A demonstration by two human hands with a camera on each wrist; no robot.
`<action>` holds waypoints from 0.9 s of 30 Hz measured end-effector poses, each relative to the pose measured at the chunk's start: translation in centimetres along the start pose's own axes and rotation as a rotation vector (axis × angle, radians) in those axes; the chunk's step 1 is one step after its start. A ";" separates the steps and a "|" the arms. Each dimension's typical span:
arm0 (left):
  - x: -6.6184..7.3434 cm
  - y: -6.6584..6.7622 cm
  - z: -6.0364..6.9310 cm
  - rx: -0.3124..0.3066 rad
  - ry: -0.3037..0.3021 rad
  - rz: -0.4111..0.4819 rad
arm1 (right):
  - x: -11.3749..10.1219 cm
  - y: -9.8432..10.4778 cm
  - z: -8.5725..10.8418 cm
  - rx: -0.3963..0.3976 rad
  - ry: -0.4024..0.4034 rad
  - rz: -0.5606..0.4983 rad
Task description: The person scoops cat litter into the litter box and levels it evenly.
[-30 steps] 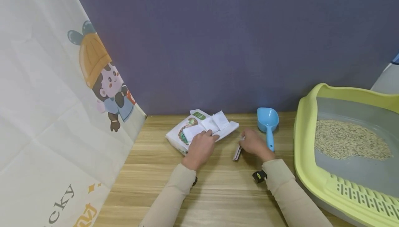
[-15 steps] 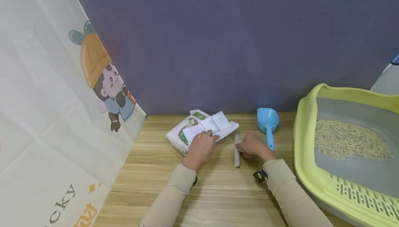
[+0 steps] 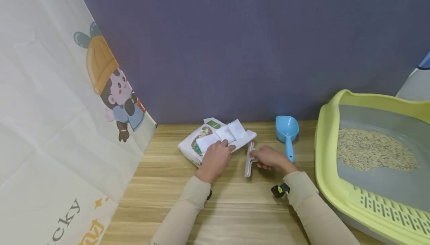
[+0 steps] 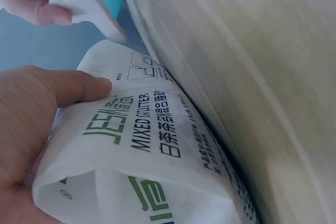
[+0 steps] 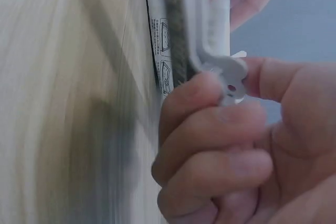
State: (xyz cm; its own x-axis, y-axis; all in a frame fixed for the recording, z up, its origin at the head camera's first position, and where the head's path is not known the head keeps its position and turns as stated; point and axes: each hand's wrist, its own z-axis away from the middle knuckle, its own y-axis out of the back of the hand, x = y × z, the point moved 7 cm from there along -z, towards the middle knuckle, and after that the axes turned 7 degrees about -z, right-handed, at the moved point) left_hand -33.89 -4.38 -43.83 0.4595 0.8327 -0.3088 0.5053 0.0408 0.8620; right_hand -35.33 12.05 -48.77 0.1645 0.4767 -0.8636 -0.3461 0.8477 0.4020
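Observation:
A white cat litter bag [image 3: 189, 146] lies on the wooden table with its top folded over. My left hand [image 3: 215, 161] holds the fold; in the left wrist view its thumb [image 4: 84, 86] presses on the printed side, with other fingers partly hidden at the bag's edge. Just right of the bag, my right hand [image 3: 268, 157] pinches a long pale sealing clip [image 3: 248, 161] by its tab. The right wrist view shows the clip's tab [image 5: 233, 74] between thumb and curled fingers. A small gap seems to separate clip and bag.
A blue litter scoop [image 3: 287, 129] lies behind my right hand. On the right stands a yellow-rimmed litter box [image 3: 327, 155] with pellets inside. A dark blue panel [image 3: 235, 50] rises behind the table, and a white printed sheet [image 3: 43, 107] hangs at left.
My right hand has turned the sealing clip in its fingers and brought it left, closer to the bag's folded end. The left hand and the bag stay in place.

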 end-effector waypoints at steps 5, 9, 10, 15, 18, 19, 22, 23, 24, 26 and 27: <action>0.0 -0.2 0.0 0.000 -0.004 0.002 | -0.3 0.3 0.2 0.051 0.020 0.029; 0.0 -0.2 -0.1 0.017 -0.007 -0.003 | -0.6 1.1 0.6 0.171 0.067 0.030; 0.0 -0.2 -0.1 0.018 -0.007 -0.003 | -0.6 1.3 0.7 0.194 0.068 0.021; 0.0 -0.1 0.0 0.031 -0.010 -0.007 | -0.7 0.8 1.4 0.191 0.056 -0.222; 0.1 0.1 0.0 0.042 -0.011 -0.004 | -0.8 0.2 1.5 0.144 0.046 -0.395; 0.1 0.1 0.0 0.047 -0.011 -0.003 | -0.8 0.0 1.5 0.130 0.040 -0.437; 0.0 0.1 0.1 0.056 -0.012 0.002 | -1.0 -0.3 1.6 0.110 0.029 -0.512; 0.0 0.1 0.1 0.058 -0.011 0.003 | -1.0 -0.4 1.6 0.105 0.025 -0.531; 0.0 0.1 0.1 0.060 -0.011 0.003 | -1.0 -0.5 1.6 0.104 0.020 -0.547; 0.0 0.1 0.1 0.065 -0.012 0.001 | -1.1 -0.6 1.7 0.094 0.016 -0.570; 0.0 0.1 0.1 0.066 -0.013 0.000 | -1.1 -0.7 1.7 0.086 0.016 -0.581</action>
State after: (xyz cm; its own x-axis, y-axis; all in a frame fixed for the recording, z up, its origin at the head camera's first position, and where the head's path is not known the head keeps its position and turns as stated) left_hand -33.74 -4.43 -43.85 0.4689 0.8256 -0.3139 0.5516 0.0038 0.8341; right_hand -33.72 11.29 -47.63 0.2912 -0.0750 -0.9537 -0.1273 0.9850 -0.1163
